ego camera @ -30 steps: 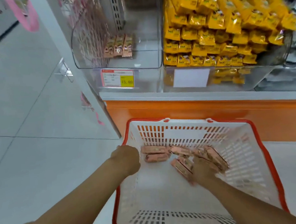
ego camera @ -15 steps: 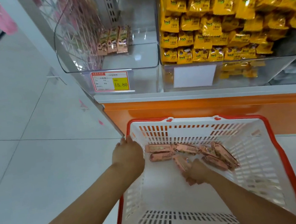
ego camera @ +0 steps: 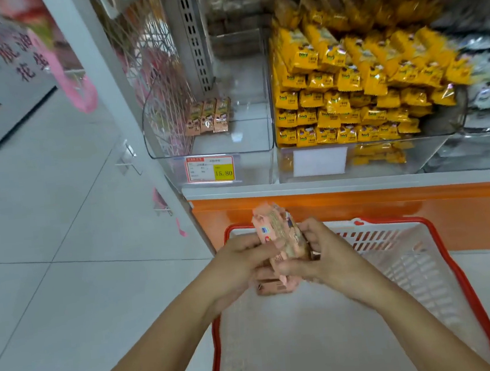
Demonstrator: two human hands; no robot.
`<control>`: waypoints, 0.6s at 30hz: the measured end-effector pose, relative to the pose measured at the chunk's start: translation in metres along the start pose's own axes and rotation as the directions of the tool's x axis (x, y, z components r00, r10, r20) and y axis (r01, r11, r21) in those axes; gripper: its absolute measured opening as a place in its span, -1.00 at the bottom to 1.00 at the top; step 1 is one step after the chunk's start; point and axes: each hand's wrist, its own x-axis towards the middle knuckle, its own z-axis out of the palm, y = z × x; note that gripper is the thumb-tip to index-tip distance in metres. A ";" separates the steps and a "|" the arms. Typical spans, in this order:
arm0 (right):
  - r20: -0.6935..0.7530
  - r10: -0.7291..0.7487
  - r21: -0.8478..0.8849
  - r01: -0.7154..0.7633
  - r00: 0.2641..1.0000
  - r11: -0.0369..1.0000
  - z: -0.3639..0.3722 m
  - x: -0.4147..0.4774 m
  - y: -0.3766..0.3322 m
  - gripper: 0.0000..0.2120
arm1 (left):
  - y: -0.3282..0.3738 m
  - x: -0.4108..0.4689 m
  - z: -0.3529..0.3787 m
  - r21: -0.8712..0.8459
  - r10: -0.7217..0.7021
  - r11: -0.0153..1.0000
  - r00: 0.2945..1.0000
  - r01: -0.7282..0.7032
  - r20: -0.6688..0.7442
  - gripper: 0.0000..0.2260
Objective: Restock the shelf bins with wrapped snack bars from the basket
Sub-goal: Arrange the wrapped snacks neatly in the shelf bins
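Bundle of pink snack bars [ego camera: 278, 236]: count unclear, as fingers overlap it. The left hand [ego camera: 239, 263] and right hand [ego camera: 328, 255] both curl round it above the far rim of the red-rimmed basket [ego camera: 455, 269]. At 12 o'clock, clear bin [ego camera: 210, 152]: three shelved bars [ego camera: 208, 117] upright at the back. At 1 o'clock, neighbouring bin: yellow packets [ego camera: 348, 85], heaped, too many to count.

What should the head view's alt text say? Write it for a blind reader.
The left hand and right hand together grip a bundle of pink wrapped snack bars above a white, red-rimmed basket. Ahead, a clear shelf bin holds only three similar bars, beside heaped yellow packets.
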 end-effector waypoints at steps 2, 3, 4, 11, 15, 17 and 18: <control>-0.045 -0.083 0.064 0.086 0.996 0.994 -0.002 -0.006 -0.017 -0.67 | 0.012 -0.008 -0.005 -0.058 0.083 0.995 0.996 -0.082 0.024 -0.68; -0.068 -0.109 0.090 0.115 0.992 0.989 -0.003 -0.008 -0.025 -0.68 | 0.017 -0.011 -0.007 -0.074 0.113 0.991 0.993 -0.110 0.032 -0.68; -0.095 -0.128 0.114 0.138 0.987 0.984 -0.003 -0.011 -0.033 -0.65 | 0.021 -0.015 -0.010 -0.093 0.135 0.987 0.990 -0.132 0.035 -0.70; -0.321 -0.197 0.200 0.270 0.926 0.942 0.014 -0.013 -0.070 -0.56 | 0.039 -0.016 -0.013 -0.022 0.168 0.984 0.972 -0.174 -0.165 -0.63; -0.332 -0.183 0.200 0.258 0.925 0.945 0.022 -0.006 -0.082 -0.67 | 0.048 -0.016 -0.009 0.026 0.175 0.985 0.961 -0.173 -0.213 -0.63; -0.320 -0.179 0.204 0.252 0.930 0.946 0.024 -0.002 -0.085 -0.71 | 0.054 -0.016 -0.007 0.068 0.213 0.977 0.950 -0.203 -0.230 -0.65; -0.313 -0.185 0.209 0.257 0.932 0.944 0.024 0.000 -0.088 -0.71 | 0.058 -0.017 -0.006 0.096 0.242 0.970 0.941 -0.225 -0.235 -0.67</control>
